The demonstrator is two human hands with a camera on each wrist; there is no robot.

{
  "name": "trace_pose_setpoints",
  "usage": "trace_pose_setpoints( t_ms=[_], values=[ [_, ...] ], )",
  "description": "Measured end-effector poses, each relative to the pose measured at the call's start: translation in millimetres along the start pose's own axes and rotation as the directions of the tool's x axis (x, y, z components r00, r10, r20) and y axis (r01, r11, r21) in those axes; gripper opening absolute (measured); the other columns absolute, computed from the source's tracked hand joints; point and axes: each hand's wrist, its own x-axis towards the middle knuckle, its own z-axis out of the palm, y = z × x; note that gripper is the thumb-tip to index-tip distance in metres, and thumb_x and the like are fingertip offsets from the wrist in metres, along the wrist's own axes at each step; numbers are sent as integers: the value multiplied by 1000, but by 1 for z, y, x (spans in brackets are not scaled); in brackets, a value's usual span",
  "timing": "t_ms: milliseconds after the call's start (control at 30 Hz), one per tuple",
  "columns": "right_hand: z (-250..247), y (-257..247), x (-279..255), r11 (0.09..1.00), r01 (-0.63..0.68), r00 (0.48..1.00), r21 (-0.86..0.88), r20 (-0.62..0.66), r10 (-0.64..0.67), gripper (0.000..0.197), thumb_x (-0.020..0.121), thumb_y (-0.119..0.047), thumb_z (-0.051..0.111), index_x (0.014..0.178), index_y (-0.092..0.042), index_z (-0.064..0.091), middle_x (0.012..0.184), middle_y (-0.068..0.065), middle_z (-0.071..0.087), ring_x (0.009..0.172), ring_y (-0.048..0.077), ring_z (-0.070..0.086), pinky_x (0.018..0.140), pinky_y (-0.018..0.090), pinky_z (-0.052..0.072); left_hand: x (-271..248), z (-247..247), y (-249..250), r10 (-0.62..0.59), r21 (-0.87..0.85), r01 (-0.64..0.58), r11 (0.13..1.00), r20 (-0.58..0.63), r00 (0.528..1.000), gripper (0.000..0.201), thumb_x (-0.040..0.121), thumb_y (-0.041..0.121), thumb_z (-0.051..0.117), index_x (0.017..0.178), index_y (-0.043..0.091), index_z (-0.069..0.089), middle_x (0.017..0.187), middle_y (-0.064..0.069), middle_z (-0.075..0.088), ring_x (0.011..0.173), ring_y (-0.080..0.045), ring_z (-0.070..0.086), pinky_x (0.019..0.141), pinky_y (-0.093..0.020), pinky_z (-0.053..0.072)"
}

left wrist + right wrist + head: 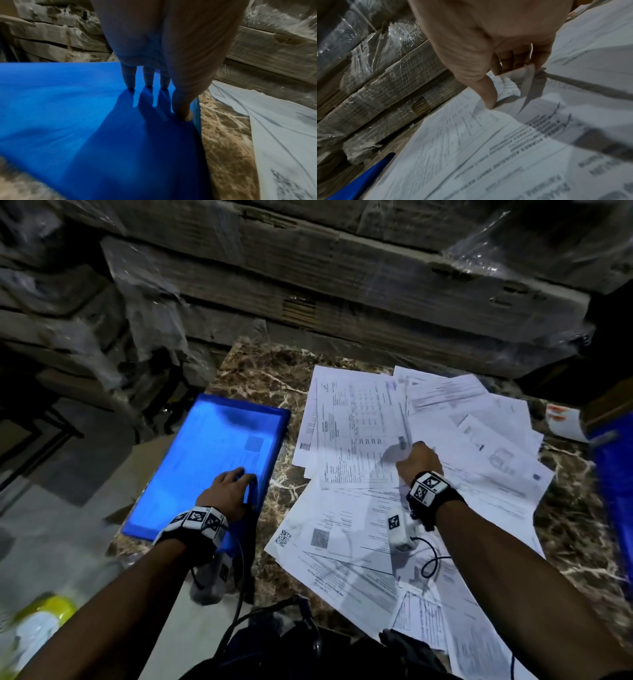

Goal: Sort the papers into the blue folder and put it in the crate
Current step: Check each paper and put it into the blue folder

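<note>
Left hand [228, 491] fingers [148, 78] flat, pinning closed translucent blue plastic folder [205, 460]; right hand [418, 462] pinches one white printed sheet's [518, 75] corner. Risk: neighbours in the loose overlapping white paper pile [428, 474] drag off the brown marble worktop [260, 378].

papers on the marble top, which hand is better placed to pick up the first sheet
Right. The right hand is already on the spread papers, pinching a lifted sheet corner in the right wrist view. The left hand is across the gap, fingertips pressing the blue folder.
</note>
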Motion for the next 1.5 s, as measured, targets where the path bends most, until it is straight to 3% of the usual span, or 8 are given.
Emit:
trace_pose_setpoints(
  t_ms=[133,333,533,733,933,1067,1200,1500],
  values=[
    [-4,3,0,990,15,999,141,-42,-9,37,87,-11,58,61,-17,33,66,5,44,76,27,51,65,25,34,2,-11,7,-21,-52,23,998,25,999,58,86,36,61,139,23,41,153,-8,26,139,-30,28,109,-42,34],
    [-19,13,-28,833,179,984,523,-107,-143,30,89,-1,56,63,-13,47,65,1,46,66,16,42,61,23,33,-2,-34,45,59,-230,-101,968,-184,981,53,91,30,57,138,11,43,144,-12,40,128,-31,43,104,-37,36],
    [-40,18,-66,713,356,930,603,-156,-332,10,91,-2,59,96,1,67,94,8,68,89,14,60,80,26,46,-9,-90,107,463,-10,-544,839,-512,723,56,86,13,63,138,9,44,145,-15,41,131,-32,41,103,-43,41],
    [-56,13,-93,725,500,860,474,-173,-480,9,90,-11,64,86,-14,71,83,-1,71,80,12,64,73,26,47,-10,-148,167,680,443,-518,732,-416,604,65,91,21,56,148,22,25,156,-6,21,144,-27,17,113,-41,21],
    [-56,6,-107,711,447,885,544,-151,-441,9,85,-10,70,84,-20,70,82,-3,71,78,12,65,78,33,50,-4,-162,176,648,515,-483,708,-202,734,17,90,18,50,99,25,64,102,-2,67,107,-25,57,112,-42,22],
    [-53,8,-107,659,322,940,680,-149,-306,31,82,-6,73,111,-10,62,104,5,69,98,20,65,85,36,52,-9,-167,160,533,213,-493,844,-223,816,13,93,22,49,91,17,61,95,-10,66,89,-32,60,71,-37,46],
    [-39,17,-109,582,158,983,798,-73,-166,50,82,-4,72,127,-11,49,107,11,64,99,25,63,81,29,52,-5,-177,127,429,-29,-464,885,-333,839,18,93,23,53,75,18,54,82,-10,61,82,-31,59,67,-35,45],
    [-2,-2,-111,323,-159,967,933,214,-141,62,73,-28,80,126,-17,50,106,5,68,97,20,64,85,32,46,-17,-151,86,96,-767,-322,556,-326,941,20,87,14,60,71,3,58,66,-6,47,63,-15,41,60,-28,32]
  ],
)
